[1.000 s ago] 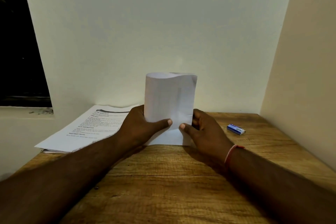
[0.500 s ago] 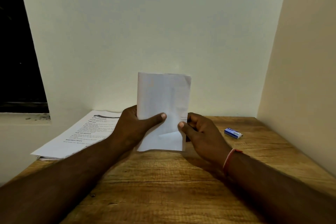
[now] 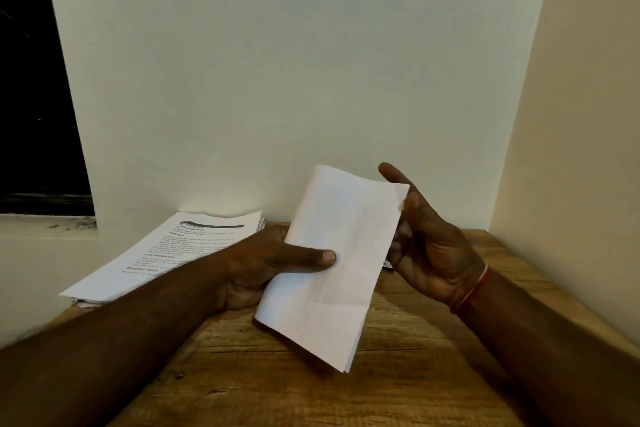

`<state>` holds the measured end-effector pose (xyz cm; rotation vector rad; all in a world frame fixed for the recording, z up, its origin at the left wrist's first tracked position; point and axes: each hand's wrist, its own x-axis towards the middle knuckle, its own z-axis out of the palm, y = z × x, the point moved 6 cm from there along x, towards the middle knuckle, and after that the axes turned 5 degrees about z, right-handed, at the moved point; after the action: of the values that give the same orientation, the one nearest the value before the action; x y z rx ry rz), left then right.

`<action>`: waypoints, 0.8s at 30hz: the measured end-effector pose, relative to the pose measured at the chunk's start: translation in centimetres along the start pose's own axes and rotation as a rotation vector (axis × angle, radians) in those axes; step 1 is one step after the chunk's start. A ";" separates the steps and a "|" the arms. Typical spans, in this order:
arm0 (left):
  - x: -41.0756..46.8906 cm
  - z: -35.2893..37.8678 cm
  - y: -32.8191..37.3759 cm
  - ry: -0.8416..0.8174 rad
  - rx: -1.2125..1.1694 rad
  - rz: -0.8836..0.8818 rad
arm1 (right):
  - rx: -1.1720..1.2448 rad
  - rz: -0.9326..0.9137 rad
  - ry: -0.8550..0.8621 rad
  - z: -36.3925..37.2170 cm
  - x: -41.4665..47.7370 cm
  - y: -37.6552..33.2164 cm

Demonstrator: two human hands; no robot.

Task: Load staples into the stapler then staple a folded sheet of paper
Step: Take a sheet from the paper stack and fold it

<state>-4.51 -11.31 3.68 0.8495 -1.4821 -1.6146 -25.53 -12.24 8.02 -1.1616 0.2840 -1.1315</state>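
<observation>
Paper: the paper (image 3: 349, 218) is folded and lifted clear of the table (image 3: 311, 399), in front of the person between the two hands, tilted so its top leans to the right.
Look of it: plain white and blank on the side I can see. A faint crease runs across the lower part, and layered edges show at the bottom corner. It holds flat, so it seems firm enough to go into a stapler.
Left hand: the left hand (image 3: 252, 267) grips the paper's left edge, thumb pressed flat across the front and the fingers hidden behind.
Right hand: the right hand (image 3: 429, 250) stands at the paper's right edge with the palm turned inward and the top digit raised off the sheet. The other fingers lie loosely at or behind the edge. I cannot tell whether they touch it.
Done: the folding looks finished.
Not shown: no stapler or staples are in view, so I cannot say whether loading is done.
Left: I see no staple in the paper, so I judge the stapling is yet to come.
Around: a stack (image 3: 166, 253) of printed sheets lies at the table's far left, and a red band (image 3: 472, 289) circles the right wrist.
</observation>
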 end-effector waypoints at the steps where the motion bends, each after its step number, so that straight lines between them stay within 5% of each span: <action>1: 0.0 0.1 0.0 -0.009 -0.004 -0.003 | 0.004 0.005 -0.003 -0.4 0.1 0.0; 18: 0.3 0.0 0.6 0.009 0.013 0.035 | -0.086 0.001 0.039 -0.6 0.3 0.5; 24: -0.1 -1.9 3.3 0.354 0.199 0.254 | -0.362 0.062 0.102 -1.0 0.8 1.6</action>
<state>-2.50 -12.19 6.73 0.9575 -1.4413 -1.0809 -24.92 -13.55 6.55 -1.4030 0.6191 -1.1140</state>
